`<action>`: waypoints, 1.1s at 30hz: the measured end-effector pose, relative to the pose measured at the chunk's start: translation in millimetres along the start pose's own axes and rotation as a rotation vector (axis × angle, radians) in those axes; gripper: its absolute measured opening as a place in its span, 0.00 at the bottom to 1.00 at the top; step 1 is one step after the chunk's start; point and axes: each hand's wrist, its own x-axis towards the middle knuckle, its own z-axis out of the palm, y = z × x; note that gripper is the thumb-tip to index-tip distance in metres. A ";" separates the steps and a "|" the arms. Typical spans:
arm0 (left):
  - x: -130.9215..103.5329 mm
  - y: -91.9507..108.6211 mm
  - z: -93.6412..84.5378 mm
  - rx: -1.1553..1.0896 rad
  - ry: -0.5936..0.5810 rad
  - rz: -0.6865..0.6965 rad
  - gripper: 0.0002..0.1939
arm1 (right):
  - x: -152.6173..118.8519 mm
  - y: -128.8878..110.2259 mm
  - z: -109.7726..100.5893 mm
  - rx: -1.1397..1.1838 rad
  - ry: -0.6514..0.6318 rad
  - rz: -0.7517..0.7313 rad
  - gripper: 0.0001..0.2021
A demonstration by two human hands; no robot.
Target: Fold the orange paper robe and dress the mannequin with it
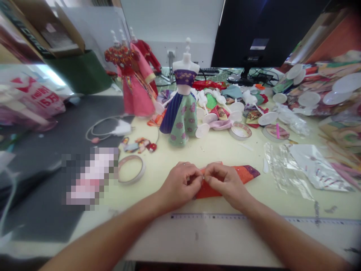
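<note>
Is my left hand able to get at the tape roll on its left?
Probably yes: nothing stands between your left hand and the tape roll, though that hand is busy over orange fabric.

- Before us, a ruler (194,216) lies on the table (158,150).
- Behind it, a fabric piece (209,192) lies under our left hand (180,184) and right hand (227,184).
- A tape roll (141,174) lies left of them; a doll mannequin (183,109) stands behind, left of the monitor (262,30).

The left hand (182,183) and the right hand (226,181) pinch close together over an orange cloth (209,192) on the yellowish table (220,149). A long ruler (208,216) runs under the right arm (278,226). Farther back stand a dressed-up doll (184,89) and a big black screen (262,32).
</note>
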 end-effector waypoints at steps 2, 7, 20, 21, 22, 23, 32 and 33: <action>0.5 -0.3 -0.6 -0.003 -0.002 -0.007 0.09 | -0.8 -0.5 -0.1 -0.023 0.014 -0.008 0.06; 0.7 -1.5 0.5 0.028 0.010 0.035 0.08 | -3.0 -2.9 0.4 -0.120 0.042 -0.089 0.06; -2.0 -1.7 2.6 0.053 -0.001 0.033 0.08 | -1.2 0.0 1.7 0.001 0.025 0.001 0.06; -1.5 -1.0 2.3 0.028 -0.006 0.001 0.08 | -0.8 -0.6 1.3 0.046 0.021 0.035 0.06; -1.0 -0.1 1.9 0.008 -0.009 -0.026 0.08 | -0.5 -1.2 0.9 0.084 0.022 0.063 0.07; -0.6 0.8 1.4 -0.009 -0.013 -0.047 0.08 | -0.3 -1.9 0.6 0.115 0.026 0.085 0.07; 1.1 3.8 -3.7 -0.046 -0.026 -0.121 0.08 | -0.4 -5.0 -1.5 0.187 0.061 0.122 0.07; 1.3 3.9 -3.8 -0.049 -0.032 -0.127 0.08 | -0.4 -4.6 -1.6 0.189 0.060 0.123 0.07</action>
